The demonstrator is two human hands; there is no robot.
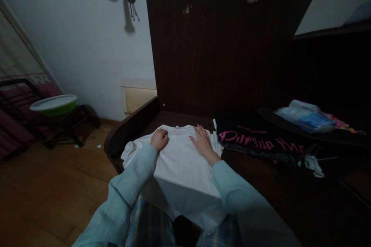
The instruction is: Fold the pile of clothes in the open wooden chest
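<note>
A white T-shirt (182,166) lies spread on the dark wooden surface, its neckline at the far side. Its lower part drops over the near edge toward my knees. My left hand (159,139) rests by the left shoulder of the shirt, its fingers curled in on the cloth. Part of those fingers is hidden from view. On the right shoulder side, my right hand (202,142) lies flat with its fingers stretched out and slightly apart, palm down on the fabric. Bunched sleeve cloth shows at the left edge of the shirt.
A black garment with pink lettering (261,141) lies to the right. Beyond it is a clear plastic packet (307,115). A raised wooden side (130,123) borders the surface at left. A green basin (55,105) sits on a dark chair (65,125).
</note>
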